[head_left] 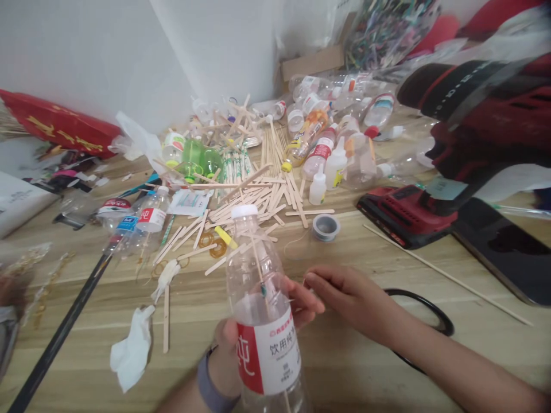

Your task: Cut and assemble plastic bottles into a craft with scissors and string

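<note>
A clear plastic water bottle (271, 355) with a white cap and a red and white label stands upright, close in front of me. My left hand (227, 355) is closed around it, thumb on the near side and fingertips showing past its right side. A thin wooden stick (258, 261) runs lengthwise through the bottle, with a small green piece on it near the middle. Just right of the bottle, my right hand (348, 295) is closed in a pinch near the left fingertips. Whatever it pinches is too small to make out.
Wooden craft sticks (253, 198) lie heaped in the middle, with several plastic bottles (321, 149) behind. A small grey spool (326, 228) lies ahead. At right are a red and black power drill (486, 120), a phone (508, 246) and a black loop (430, 304) under my right forearm.
</note>
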A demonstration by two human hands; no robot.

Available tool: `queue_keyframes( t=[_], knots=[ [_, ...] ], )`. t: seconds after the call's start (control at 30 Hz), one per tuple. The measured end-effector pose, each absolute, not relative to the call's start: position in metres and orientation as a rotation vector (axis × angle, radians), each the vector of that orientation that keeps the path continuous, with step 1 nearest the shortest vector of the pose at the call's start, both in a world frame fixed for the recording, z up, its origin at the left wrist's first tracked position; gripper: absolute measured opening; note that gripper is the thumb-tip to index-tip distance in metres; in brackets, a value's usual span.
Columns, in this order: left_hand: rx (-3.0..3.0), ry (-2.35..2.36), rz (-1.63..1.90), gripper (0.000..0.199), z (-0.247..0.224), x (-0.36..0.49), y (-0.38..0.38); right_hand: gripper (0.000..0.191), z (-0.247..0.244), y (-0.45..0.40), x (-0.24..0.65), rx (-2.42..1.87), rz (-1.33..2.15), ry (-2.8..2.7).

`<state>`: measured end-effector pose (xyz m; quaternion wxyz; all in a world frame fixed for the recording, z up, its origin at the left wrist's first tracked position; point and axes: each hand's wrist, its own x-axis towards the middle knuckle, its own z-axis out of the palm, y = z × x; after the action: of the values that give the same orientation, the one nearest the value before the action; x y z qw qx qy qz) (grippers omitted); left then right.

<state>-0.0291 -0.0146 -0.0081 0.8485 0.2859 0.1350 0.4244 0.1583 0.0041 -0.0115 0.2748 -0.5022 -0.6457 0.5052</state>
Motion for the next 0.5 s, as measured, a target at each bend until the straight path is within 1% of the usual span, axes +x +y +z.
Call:
queue_keyframes(
  t=[0.13, 0.23, 0.33, 0.37, 0.4, 0.43, 0.5],
  knots=[
    [0.680, 0.345, 1.025, 0.060, -0.009, -0.025, -0.012, 0.040, -0.014, 0.001, 0.155, -1.381, 1.320, -1.790],
    [0.720, 0.402, 1.085, 0.061, -0.009, -0.027, -0.010, 0.036, -0.015, -0.004, 0.157, -1.431, 1.208, -1.771],
    [0.725, 0.460, 1.141, 0.062, -0.011, -0.032, -0.007, 0.038, -0.012, -0.011, 0.159, -1.453, 1.075, -1.725],
    [0.719, 0.474, 1.157, 0.062, -0.011, -0.034, -0.006, 0.035, -0.010, -0.013, 0.159, -1.444, 1.073, -1.750],
    [0.713, 0.483, 1.170, 0.062, -0.011, -0.036, -0.005, 0.032, -0.007, -0.015, 0.159, -1.429, 1.107, -1.795],
    [0.708, 0.491, 1.183, 0.062, -0.011, -0.037, -0.005, 0.033, -0.004, -0.017, 0.158, -1.404, 1.191, -1.850],
    [0.702, 0.511, 1.214, 0.061, -0.010, -0.040, -0.004, 0.043, -0.001, -0.024, 0.157, -1.323, 1.505, -1.916]
  ],
)
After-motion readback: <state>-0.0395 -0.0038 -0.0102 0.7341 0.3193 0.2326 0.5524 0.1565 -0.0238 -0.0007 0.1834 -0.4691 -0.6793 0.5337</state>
